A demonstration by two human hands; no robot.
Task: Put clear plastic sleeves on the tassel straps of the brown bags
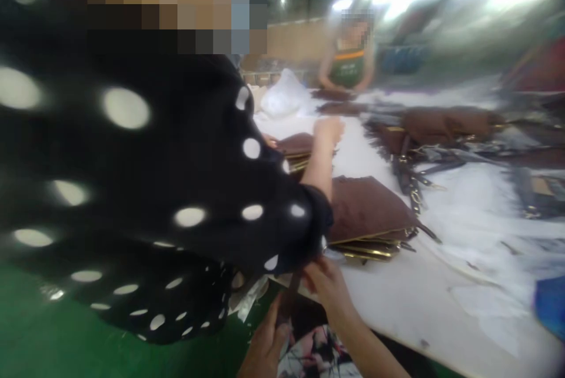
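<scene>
At the bottom centre, my left hand (pixel 267 340) is closed around a dark brown strip (pixel 290 298), upright and blurred, at the table's near edge. My right hand (pixel 324 284) is just above and to the right, its fingers bent at the strip's upper end beside a polka-dot sleeve; what its fingertips hold is partly hidden. Beyond it, a stack of brown leather pieces (pixel 371 210) with gold-coloured zipper edges lies on the white table (pixel 384 292).
A person in a black polka-dot garment (pixel 176 160) fills the left side, one arm reaching over the table to more brown pieces (pixel 298 143). Another person (pixel 348 66) is at the far side. Straps (pixel 415 183) and white plastic wrap (pixel 468 219) cover the right.
</scene>
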